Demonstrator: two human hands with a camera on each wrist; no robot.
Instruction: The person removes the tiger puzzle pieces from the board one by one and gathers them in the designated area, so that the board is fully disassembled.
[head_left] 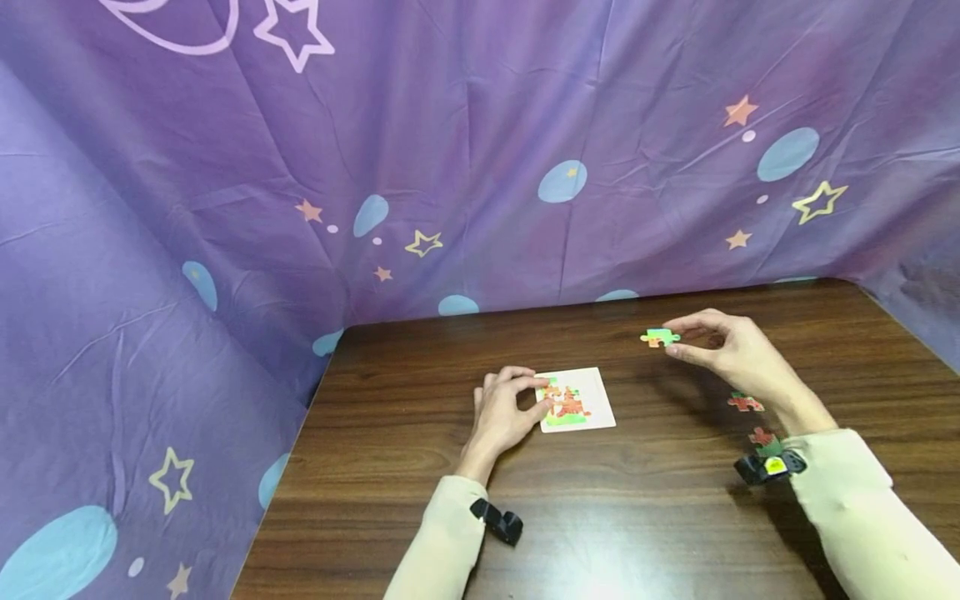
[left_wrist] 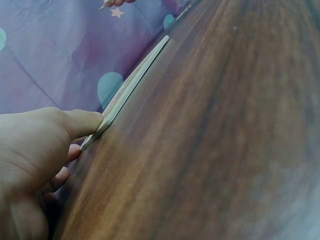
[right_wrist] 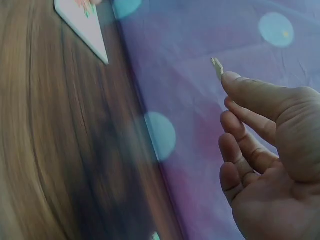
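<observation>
Presently, a puzzle piece (head_left: 661, 337) is being pinched by the right hand (head_left: 741, 352), raised to the right of a white board (head_left: 597, 402). The board's left edge is being gripped by the left hand (head_left: 501, 418). Green, orange and yellow patches are being shown on the piece. Farther right of the board, two reddish pieces (head_left: 745, 403) are being borne by the surface (head_left: 405, 392).

Ahead of me hangs a wrinkled purple cloth (head_left: 465, 133), running along my left and right too. Print on it: blue ovals (head_left: 562, 182), solid orange stars (head_left: 741, 111), yellow outline stars (head_left: 820, 202), small pale dots (head_left: 748, 136). Upper left, pink outline star (head_left: 294, 32) beside a curved pink shape (head_left: 197, 52), cut off. Below, my brown wood-grain table (head_left: 405, 375), rounded back corners, bright glare (head_left: 607, 575) near me.
</observation>
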